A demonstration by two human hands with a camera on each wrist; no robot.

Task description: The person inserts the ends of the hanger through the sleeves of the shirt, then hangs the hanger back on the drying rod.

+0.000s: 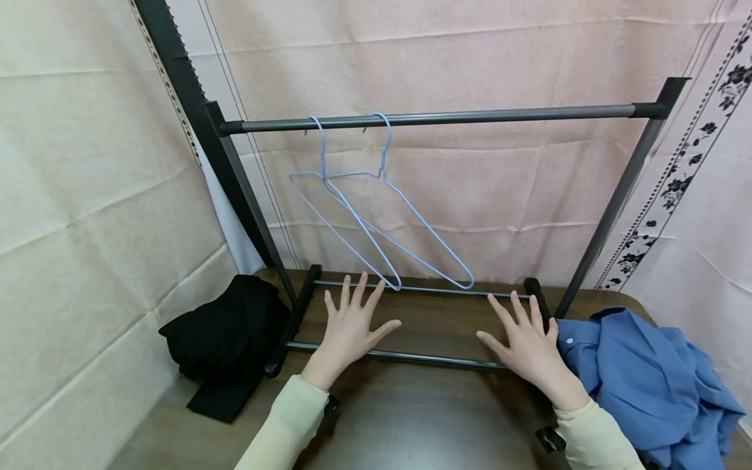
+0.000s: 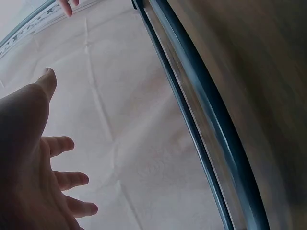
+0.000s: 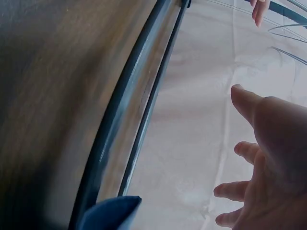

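Both left hand (image 1: pixel 350 326) and right hand (image 1: pixel 529 344), fingers apart, partly hide the front bar (image 1: pixel 435 358); blue garment (image 1: pixel 646 385) runs off-frame.

- I read this as a small curtained booth; whether it stands in a home or a studio, I can't tell.
- My head view shows creased pale cloth (image 1: pixel 499 176) with a floral border (image 1: pixel 675 186) behind and beside a wood-grain table (image 1: pixel 435 421).
- A clothes rack (image 1: pixel 470 117) with hangers (image 1: pixel 431 231) looks household-like.
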